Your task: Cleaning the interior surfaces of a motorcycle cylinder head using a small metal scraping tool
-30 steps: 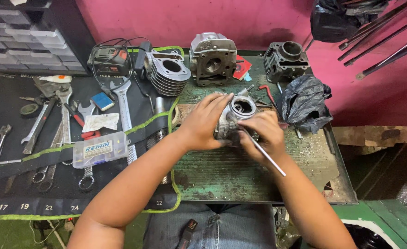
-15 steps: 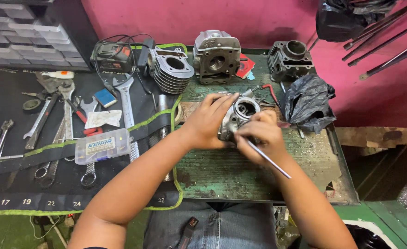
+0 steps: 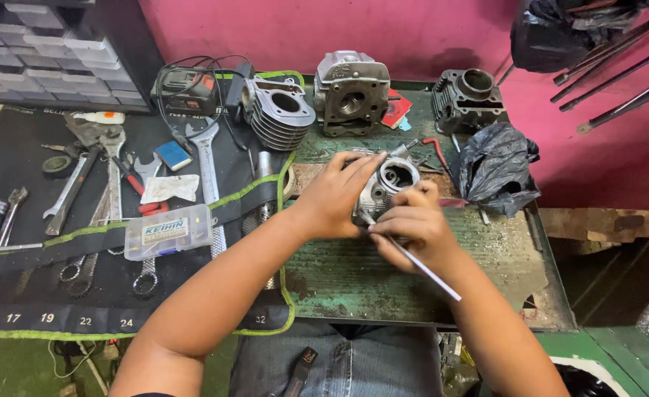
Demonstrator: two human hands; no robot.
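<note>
Hands meet over a small grey metal engine part (image 3: 390, 184) that rests near the middle of the worn green surface (image 3: 354, 279), a little toward its back edge. The left hand (image 3: 337, 195) is wrapped around the part's left side, fingers curled over its top. The right hand (image 3: 411, 224) is closed around a thin metal rod (image 3: 420, 265), whose tip sits against the lower left of the part while the shaft runs out toward the front right corner. Compared with half a second ago, both hands keep the same grip and the part has not shifted; the rod lies at much the same slant. Behind the part, along the back edge, stand a finned cylinder (image 3: 279, 112), a cylinder head (image 3: 351, 90) and another cylinder block (image 3: 468, 95). A crumpled black plastic bag (image 3: 497, 167) lies just right of the hands. Wrenches (image 3: 207, 158) and a clear plastic box (image 3: 168, 231) lie on the black tool mat (image 3: 37, 294) at the left.
</note>
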